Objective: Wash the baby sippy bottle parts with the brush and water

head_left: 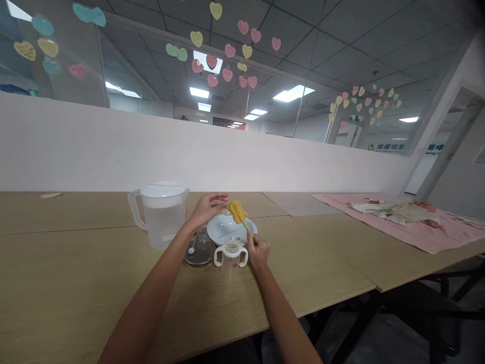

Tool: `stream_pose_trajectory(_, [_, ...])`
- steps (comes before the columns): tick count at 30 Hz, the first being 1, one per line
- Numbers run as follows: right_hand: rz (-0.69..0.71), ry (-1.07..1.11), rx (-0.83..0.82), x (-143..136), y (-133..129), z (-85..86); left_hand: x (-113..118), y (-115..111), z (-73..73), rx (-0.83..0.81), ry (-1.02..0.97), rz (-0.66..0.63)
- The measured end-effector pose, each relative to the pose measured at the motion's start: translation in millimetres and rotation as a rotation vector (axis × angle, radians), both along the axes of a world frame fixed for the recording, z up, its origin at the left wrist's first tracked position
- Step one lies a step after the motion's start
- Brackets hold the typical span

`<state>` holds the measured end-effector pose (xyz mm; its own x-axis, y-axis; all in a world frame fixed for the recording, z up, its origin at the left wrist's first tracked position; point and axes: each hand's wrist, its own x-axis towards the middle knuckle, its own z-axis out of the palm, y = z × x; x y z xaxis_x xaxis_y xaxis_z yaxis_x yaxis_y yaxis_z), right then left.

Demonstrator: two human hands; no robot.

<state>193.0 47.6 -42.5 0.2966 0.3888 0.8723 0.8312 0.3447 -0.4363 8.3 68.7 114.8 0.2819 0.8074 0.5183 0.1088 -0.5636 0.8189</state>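
My right hand [258, 251] is closed round the green handle of a sponge brush, whose yellow sponge head [237, 212] points up and left over a white bowl [250, 227]. Beside the sponge, my left hand [209, 207] has its thumb and fingers brought together at a small clear piece, too faint to name. Just in front of the bowl stands a clear baby bottle [230, 264] with two white handles and an uncovered mouth. Left of it, a dark round tray [199, 258] carries a clear part and a small white piece.
A lidded clear plastic pitcher [165, 222] stands left of the tray. A pink cloth [424, 242] with crumpled pale fabric lies at the right, beside a grey mat [299, 203]. Behind the wooden table [76, 283] rises a white wall [76, 146] with glass above.
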Motion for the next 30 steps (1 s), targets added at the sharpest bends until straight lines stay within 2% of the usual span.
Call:
stream_pose_trajectory(8, [0.098,0.1,-0.066,-1,-2,1.6,7,-1,-2.9,-0.004,-0.086,-0.104])
stream_pose_trajectory(20, [0.27,0.247,-0.103,2,1,-2.6,18,-14,-2.0,-0.05,-0.166,-0.161])
stream_pose_trajectory(30, [0.258,0.243,-0.089,1,1,-1.8,28,-13,-6.1,-0.019,-0.239,-0.167])
